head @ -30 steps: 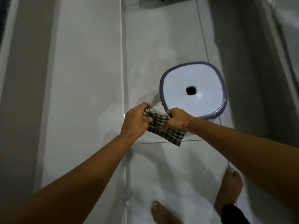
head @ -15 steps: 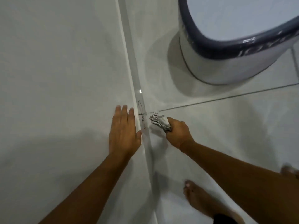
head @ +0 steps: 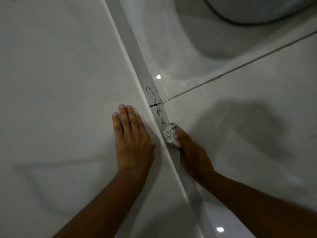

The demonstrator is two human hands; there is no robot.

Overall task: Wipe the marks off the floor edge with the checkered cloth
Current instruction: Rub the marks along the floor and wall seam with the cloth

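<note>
Right hand point(head: 192, 152) clenches bunched checkered cloth point(head: 170, 135) vs grey floor edge point(head: 137, 54), just near of black marks point(head: 155, 107). Left hand point(head: 132, 140) flat, released, on raised tile point(head: 60, 83) at left.

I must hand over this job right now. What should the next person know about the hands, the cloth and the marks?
Left hand: open, flat on the raised surface beside the edge strip.
Right hand: shut on the bunched cloth, pressed on the grey edge strip.
Black marks: just ahead of the cloth, still clearly visible.
Done: cloth is in position at the near end of the marks.
Left: rub forward along the strip until the marks are gone.
</note>
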